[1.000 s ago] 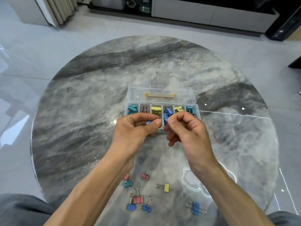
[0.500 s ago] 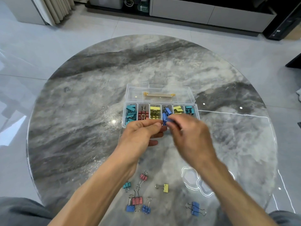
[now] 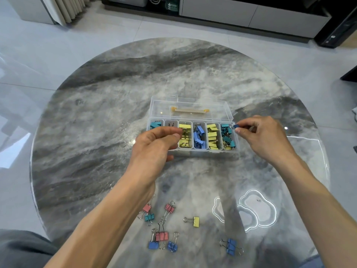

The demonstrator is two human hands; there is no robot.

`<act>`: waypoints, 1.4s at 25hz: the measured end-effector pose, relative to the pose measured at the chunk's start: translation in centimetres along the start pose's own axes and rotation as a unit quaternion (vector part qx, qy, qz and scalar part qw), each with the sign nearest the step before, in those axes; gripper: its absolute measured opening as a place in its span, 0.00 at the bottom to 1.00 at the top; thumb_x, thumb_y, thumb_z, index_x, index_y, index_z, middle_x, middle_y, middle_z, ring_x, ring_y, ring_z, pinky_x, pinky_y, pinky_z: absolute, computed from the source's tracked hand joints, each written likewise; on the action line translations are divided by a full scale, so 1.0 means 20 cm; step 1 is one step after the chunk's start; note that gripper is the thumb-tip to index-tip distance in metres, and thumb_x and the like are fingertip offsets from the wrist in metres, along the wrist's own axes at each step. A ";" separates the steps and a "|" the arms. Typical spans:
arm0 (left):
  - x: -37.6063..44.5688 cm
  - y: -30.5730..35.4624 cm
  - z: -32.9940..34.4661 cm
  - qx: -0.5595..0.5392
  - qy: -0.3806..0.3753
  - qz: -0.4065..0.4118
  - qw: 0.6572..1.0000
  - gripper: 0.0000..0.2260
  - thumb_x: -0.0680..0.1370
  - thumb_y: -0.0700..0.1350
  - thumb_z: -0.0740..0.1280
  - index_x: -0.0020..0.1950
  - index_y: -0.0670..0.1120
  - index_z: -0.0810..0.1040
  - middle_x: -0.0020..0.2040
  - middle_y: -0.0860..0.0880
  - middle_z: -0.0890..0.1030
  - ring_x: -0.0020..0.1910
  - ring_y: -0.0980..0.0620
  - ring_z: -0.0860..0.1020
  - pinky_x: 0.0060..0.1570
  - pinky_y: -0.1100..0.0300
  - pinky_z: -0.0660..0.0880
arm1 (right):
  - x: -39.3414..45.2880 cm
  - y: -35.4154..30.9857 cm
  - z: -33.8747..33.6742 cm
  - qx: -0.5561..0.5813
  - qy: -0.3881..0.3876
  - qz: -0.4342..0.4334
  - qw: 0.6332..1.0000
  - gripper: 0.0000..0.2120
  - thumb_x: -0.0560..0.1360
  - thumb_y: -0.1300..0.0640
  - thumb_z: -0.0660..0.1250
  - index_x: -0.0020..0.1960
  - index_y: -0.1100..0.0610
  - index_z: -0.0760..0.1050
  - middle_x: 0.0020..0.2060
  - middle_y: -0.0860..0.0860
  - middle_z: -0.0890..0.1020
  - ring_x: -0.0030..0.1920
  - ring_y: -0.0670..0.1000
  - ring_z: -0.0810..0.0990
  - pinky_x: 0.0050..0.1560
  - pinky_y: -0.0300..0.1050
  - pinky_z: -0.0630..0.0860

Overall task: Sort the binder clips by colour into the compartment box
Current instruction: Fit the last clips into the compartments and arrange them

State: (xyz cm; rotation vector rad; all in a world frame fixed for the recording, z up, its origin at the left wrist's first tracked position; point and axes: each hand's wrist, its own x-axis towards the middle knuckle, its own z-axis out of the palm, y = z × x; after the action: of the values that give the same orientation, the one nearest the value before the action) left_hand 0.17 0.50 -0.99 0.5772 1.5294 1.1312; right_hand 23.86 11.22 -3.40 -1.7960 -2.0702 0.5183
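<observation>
Six compartments run side by side in the clear compartment box [image 3: 193, 150], which sits at the centre of the round marble table [image 3: 96, 122] with its lid [image 3: 191, 107] tipped back toward twelve o'clock. Working from nine o'clock across: my left hand [image 3: 154, 149] hovers over the two leftmost compartments, thumb and forefinger pressed together; whether they pinch a clip I cannot tell. Teal clips [image 3: 154, 125] show in the first compartment, wire handles in the second, then yellow clips [image 3: 184, 134], blue clips [image 3: 199, 135], more yellow, and a teal pile [image 3: 228, 137] in the last one. At three o'clock of the box my right hand [image 3: 266, 138] pinches a small blue binder clip [image 3: 235, 126] between thumb and forefinger, just above the far right corner of that last compartment. Toward six o'clock, near my forearms, loose clips lie on the marble: pink clips [image 3: 161, 236], a teal one [image 3: 149, 217], a yellow clip [image 3: 196, 221], and blue ones [image 3: 230, 246].
</observation>
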 end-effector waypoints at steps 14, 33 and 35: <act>-0.02 0.00 0.02 0.017 -0.008 0.008 1.000 0.08 0.77 0.40 0.70 0.47 0.52 0.86 0.48 0.55 0.86 0.51 0.55 0.81 0.45 0.58 0.73 | -0.09 -0.18 0.13 -0.051 0.028 -0.056 0.997 0.04 0.76 0.54 0.68 0.46 0.52 0.82 0.43 0.48 0.82 0.43 0.52 0.77 0.43 0.45 0.72; -0.02 0.01 0.01 0.020 -0.013 0.017 1.000 0.08 0.77 0.40 0.70 0.46 0.51 0.86 0.47 0.55 0.86 0.50 0.56 0.81 0.44 0.60 0.73 | 0.06 -0.18 -0.09 0.179 -0.075 0.150 0.969 0.07 0.72 0.54 0.72 0.36 0.56 0.81 0.33 0.49 0.82 0.36 0.49 0.79 0.34 0.43 0.72; -0.02 0.00 0.01 0.024 -0.014 0.015 1.000 0.08 0.77 0.40 0.70 0.46 0.51 0.86 0.46 0.56 0.86 0.50 0.57 0.81 0.45 0.60 0.73 | 0.08 -0.10 -0.10 0.181 -0.064 0.178 0.965 0.07 0.71 0.56 0.71 0.36 0.57 0.81 0.32 0.51 0.81 0.35 0.50 0.78 0.30 0.43 0.70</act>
State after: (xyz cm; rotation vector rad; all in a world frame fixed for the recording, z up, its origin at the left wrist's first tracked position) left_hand 0.55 0.28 -0.72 0.6482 1.5312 1.1081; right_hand 22.89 12.72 -0.63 -1.9471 -1.5908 1.0604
